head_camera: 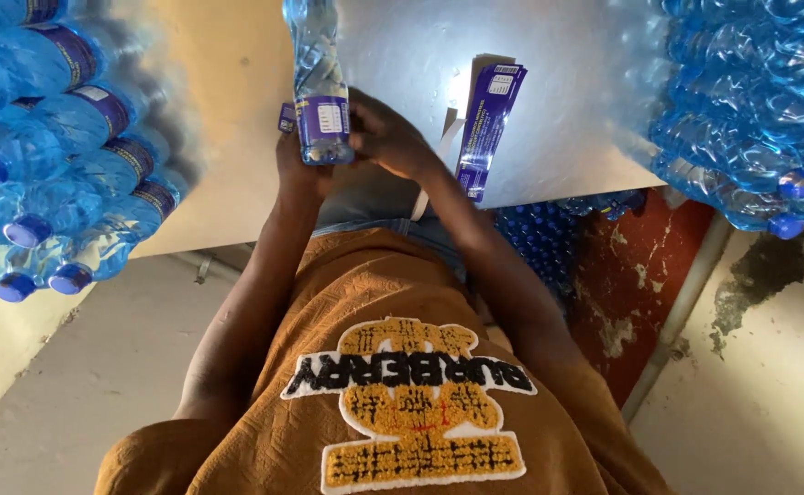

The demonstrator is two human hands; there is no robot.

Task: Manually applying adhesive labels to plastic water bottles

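Note:
A clear blue plastic water bottle (pixel 319 82) with a purple label around its lower part stands tilted over the table edge, straight in front of me. My left hand (pixel 294 165) grips it from the left and underneath. From the right, my right hand (pixel 388 137) presses its fingers against the purple label on the bottle. A loose purple label strip (pixel 491 124) lies flat on the table just right of my right hand. A small purple scrap (pixel 286 117) shows beside my left hand.
The pale table top (pixel 237 110) has stacks of blue-capped water bottles lying on their sides at the left (pixel 44 156) and at the right (pixel 750 101). More bottles (pixel 539 234) sit under the table. Below are a concrete floor and a red painted patch (pixel 640 284).

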